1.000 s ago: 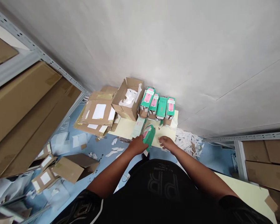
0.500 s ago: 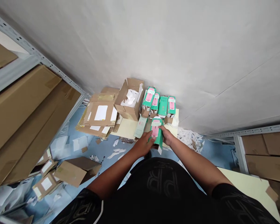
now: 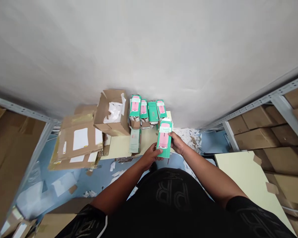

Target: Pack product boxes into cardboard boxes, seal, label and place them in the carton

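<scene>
Between both hands I hold a green box [image 3: 164, 138] with a pink picture on its front; its far end shows a whitish flap. My left hand [image 3: 151, 155] is closed on the lower left edge of the box. My right hand [image 3: 177, 142] grips its right edge, thumb on the front. Behind it, several similar green boxes [image 3: 153, 111] stand in a row against the wall. A paler green box [image 3: 135, 140] lies on the table, left of the one in my hands.
Left of the row is an open cardboard carton [image 3: 116, 129] with white paper inside. Flattened cardboard [image 3: 67, 140] is stacked further left. Paper scraps [image 3: 188, 135] lie right of the table [image 3: 119, 147]. Shelves with cartons [image 3: 258, 134] flank both sides; a pale panel [image 3: 240, 168] is at right.
My view has turned to the right. The near flap of the held box, hanging loose earlier, no longer shows, and the box is now clear of the pale green one.
</scene>
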The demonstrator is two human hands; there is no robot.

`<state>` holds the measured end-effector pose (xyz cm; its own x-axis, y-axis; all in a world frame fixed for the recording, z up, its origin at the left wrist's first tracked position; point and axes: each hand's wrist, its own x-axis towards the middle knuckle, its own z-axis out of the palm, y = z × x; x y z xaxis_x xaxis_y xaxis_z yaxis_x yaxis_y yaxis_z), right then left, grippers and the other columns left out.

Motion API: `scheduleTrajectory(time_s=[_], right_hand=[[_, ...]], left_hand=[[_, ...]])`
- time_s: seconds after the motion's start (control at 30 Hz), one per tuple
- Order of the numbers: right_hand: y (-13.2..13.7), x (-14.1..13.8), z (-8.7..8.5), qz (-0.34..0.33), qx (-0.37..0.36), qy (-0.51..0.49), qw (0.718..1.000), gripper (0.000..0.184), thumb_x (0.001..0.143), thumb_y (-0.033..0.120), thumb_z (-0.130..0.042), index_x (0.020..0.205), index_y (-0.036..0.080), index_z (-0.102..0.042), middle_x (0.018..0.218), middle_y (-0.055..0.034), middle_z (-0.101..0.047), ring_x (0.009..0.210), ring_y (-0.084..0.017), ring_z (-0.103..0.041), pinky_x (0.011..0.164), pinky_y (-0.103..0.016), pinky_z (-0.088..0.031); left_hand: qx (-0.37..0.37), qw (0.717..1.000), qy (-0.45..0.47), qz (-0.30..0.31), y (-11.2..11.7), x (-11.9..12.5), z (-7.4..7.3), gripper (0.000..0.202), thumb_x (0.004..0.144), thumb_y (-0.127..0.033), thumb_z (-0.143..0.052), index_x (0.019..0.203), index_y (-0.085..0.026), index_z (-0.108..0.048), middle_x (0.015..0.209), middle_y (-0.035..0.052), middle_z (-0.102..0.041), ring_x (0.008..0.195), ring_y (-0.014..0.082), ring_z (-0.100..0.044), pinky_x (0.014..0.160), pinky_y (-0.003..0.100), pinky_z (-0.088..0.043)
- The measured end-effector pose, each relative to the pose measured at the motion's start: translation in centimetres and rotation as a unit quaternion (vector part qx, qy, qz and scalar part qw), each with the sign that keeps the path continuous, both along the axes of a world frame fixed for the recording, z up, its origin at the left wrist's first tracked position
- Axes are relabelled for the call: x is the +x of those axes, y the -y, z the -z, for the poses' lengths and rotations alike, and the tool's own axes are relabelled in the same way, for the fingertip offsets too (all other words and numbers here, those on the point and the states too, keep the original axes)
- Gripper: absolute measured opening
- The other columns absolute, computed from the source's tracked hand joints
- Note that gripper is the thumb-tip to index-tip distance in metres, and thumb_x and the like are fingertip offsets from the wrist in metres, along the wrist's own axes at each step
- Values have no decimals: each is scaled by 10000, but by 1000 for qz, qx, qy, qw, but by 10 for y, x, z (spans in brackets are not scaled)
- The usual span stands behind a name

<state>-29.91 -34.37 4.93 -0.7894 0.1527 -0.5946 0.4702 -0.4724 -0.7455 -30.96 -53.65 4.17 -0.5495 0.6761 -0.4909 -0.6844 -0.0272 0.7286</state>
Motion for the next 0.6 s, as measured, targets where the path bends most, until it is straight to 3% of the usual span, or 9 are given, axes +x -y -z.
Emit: scheduleTrajectory(time_s=[0.13, 0.3, 0.47, 0.6], right_hand=[[-26, 37, -12, 32, -4, -28, 999, 460, 772, 464, -782, 1154, 266, -619, 963, -4, -754, 875, -219, -704, 741, -319, -562], [-56, 85, -15, 130, 7, -11, 991, 444, 705, 425, -819, 1065, 228, -648, 861, -10, -754, 766, -220, -703, 670, -315, -550], [-90, 152, -11, 219, -3, -47, 975, 428, 689, 416, -830, 1034, 235, -653, 836, 4, -758, 776, -226, -719, 688, -319, -560], [-130, 222, -13, 322, 9, -66, 944, 406, 697, 366, -827, 1043, 244, -653, 846, 18, -765, 761, -219, -721, 715, -332, -577]], left_hand=[[-1, 998, -37, 48, -28, 10, 2, 747, 731, -457, -820, 1354, -169, -526, 1121, 107, -680, 861, 195, -658, 686, 306, -569], [-2, 992, -42, 122, -66, 36, -11, 708, 757, -484, -809, 1345, -178, -557, 1197, 126, -674, 899, 206, -664, 693, 307, -570], [-4, 981, -22, 191, -108, 77, -18, 654, 884, -662, -601, 1335, -188, -588, 1202, 129, -691, 990, 236, -680, 805, 348, -567], [-36, 967, -93, 235, -142, 118, -6, 607, 966, -580, -449, 1416, -181, -524, 1335, 156, -647, 1128, 264, -666, 941, 425, -549]])
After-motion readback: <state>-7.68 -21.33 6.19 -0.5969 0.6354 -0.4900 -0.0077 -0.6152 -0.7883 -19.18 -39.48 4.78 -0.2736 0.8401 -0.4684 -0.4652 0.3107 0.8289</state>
